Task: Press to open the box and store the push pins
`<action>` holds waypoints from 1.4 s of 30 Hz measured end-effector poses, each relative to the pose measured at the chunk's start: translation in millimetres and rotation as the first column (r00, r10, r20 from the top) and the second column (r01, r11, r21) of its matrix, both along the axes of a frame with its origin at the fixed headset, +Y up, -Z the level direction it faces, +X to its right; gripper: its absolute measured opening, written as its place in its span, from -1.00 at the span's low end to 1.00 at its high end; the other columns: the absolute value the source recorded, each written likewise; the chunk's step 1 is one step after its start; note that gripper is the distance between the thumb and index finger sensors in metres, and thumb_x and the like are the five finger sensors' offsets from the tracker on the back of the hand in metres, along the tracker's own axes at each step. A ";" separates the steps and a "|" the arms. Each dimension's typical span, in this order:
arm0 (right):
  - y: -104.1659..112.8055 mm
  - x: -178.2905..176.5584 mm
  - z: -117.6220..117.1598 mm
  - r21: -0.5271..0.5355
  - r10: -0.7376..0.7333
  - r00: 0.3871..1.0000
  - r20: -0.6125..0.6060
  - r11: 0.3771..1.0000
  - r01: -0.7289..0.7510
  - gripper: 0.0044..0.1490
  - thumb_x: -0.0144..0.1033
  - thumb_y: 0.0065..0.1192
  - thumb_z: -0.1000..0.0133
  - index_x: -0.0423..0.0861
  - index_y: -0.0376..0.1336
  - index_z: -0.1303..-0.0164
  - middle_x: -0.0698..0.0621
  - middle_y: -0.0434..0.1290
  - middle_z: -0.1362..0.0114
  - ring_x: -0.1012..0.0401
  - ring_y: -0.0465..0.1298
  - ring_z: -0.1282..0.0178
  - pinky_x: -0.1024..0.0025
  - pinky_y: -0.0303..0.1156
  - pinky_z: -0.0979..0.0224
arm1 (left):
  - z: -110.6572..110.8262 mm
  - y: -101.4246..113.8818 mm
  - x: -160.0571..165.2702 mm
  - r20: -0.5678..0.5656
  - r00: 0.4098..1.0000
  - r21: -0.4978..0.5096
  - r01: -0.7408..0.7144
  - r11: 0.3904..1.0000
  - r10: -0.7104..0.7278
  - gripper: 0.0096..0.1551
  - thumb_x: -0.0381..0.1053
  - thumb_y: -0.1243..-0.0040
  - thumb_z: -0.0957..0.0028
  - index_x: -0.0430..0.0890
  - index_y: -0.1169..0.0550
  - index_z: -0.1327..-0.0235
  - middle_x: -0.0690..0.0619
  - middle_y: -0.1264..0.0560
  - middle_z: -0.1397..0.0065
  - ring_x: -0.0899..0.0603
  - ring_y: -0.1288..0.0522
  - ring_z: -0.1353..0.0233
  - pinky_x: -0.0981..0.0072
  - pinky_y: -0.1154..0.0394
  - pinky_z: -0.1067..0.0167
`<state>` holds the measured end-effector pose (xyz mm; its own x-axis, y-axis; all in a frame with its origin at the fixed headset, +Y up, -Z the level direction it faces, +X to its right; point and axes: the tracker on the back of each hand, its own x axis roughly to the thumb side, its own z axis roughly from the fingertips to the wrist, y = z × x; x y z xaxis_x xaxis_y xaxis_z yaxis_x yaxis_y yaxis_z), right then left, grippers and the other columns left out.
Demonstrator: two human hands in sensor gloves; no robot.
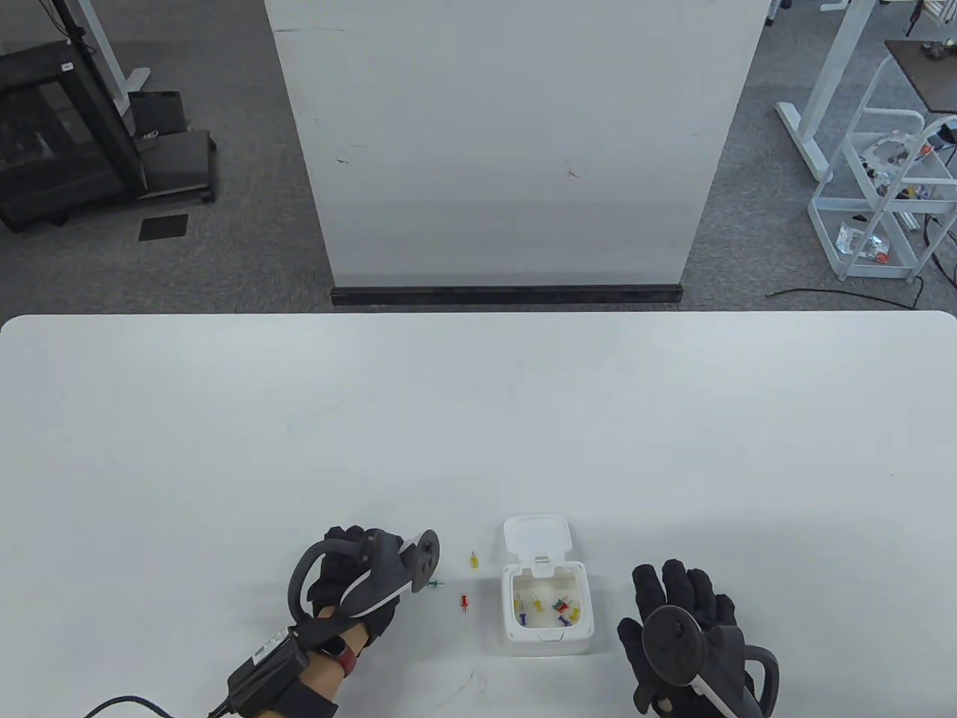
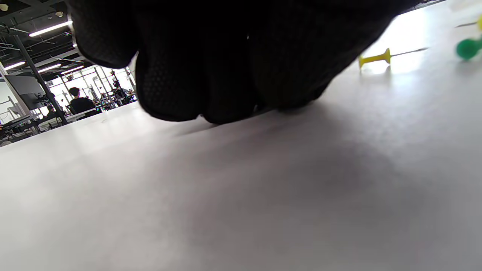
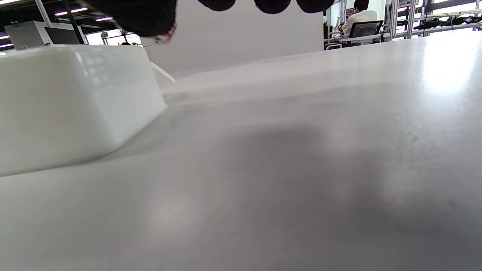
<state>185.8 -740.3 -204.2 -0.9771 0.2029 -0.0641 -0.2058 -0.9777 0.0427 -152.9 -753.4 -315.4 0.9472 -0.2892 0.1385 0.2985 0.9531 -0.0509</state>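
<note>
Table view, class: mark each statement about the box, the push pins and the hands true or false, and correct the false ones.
1. The white box has its lid open. True.
2. The box holds no pins. False: several coloured pins lie inside.
3. A red pin lies on the table left of the box. True.
4. The right hand grips the box. False: it rests flat on the table beside it, apart.
5. The yellow pin lies right of the box. False: it lies left, near the left hand.
</note>
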 end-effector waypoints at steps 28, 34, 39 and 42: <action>0.6 3.7 -1.0 -0.013 -0.035 0.999 0.013 0.999 0.035 -0.09 0.16 0.12 -0.10 0.14 -0.14 -0.58 -0.05 -0.08 -0.73 -0.18 -0.03 -0.71 -0.28 0.00 -0.63 | 4.6 19.5 -1.6 0.011 0.995 0.039 -0.096 0.995 0.095 -0.57 0.11 -0.32 0.12 0.02 -0.64 0.01 0.03 -0.68 -0.10 -0.21 -0.64 -0.14 -0.16 -0.44 -0.35; -0.2 2.2 -0.8 -0.019 -0.024 1.000 0.008 1.000 0.024 -0.09 0.16 0.12 -0.10 0.14 -0.14 -0.58 -0.05 -0.08 -0.73 -0.17 -0.03 -0.71 -0.28 0.00 -0.63 | 35.4 64.4 56.1 0.225 0.909 -0.020 -0.354 0.935 0.350 -0.57 0.10 -0.32 0.10 0.02 -0.63 -0.02 0.03 -0.66 -0.11 -0.21 -0.63 -0.15 -0.16 -0.44 -0.35; -1.2 4.0 -1.0 -0.020 -0.027 0.999 0.016 0.999 0.028 -0.09 0.16 0.12 -0.10 0.14 -0.13 -0.58 -0.05 -0.07 -0.72 -0.17 -0.02 -0.70 -0.28 0.00 -0.63 | 52.2 64.6 108.3 0.355 0.887 -0.032 -0.303 0.953 0.294 -0.57 0.11 -0.33 0.09 0.03 -0.64 -0.02 0.03 -0.66 -0.11 -0.20 -0.63 -0.15 -0.16 -0.43 -0.36; -1.0 4.7 -1.1 -0.019 -0.035 0.999 0.018 0.999 0.035 -0.09 0.16 0.12 -0.10 0.14 -0.14 -0.58 -0.05 -0.08 -0.72 -0.17 -0.02 -0.70 -0.28 0.00 -0.63 | 52.9 57.7 123.4 0.371 0.885 -0.038 -0.290 0.956 0.283 -0.57 0.11 -0.33 0.09 0.03 -0.63 -0.02 0.04 -0.66 -0.11 -0.21 -0.63 -0.16 -0.17 -0.43 -0.37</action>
<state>190.5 -741.3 -205.3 -0.9680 0.2358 -0.0857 -0.2411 -0.9688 0.0571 -29.5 -695.7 -262.5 0.8712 -0.0188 0.4906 0.0064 0.9996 0.0269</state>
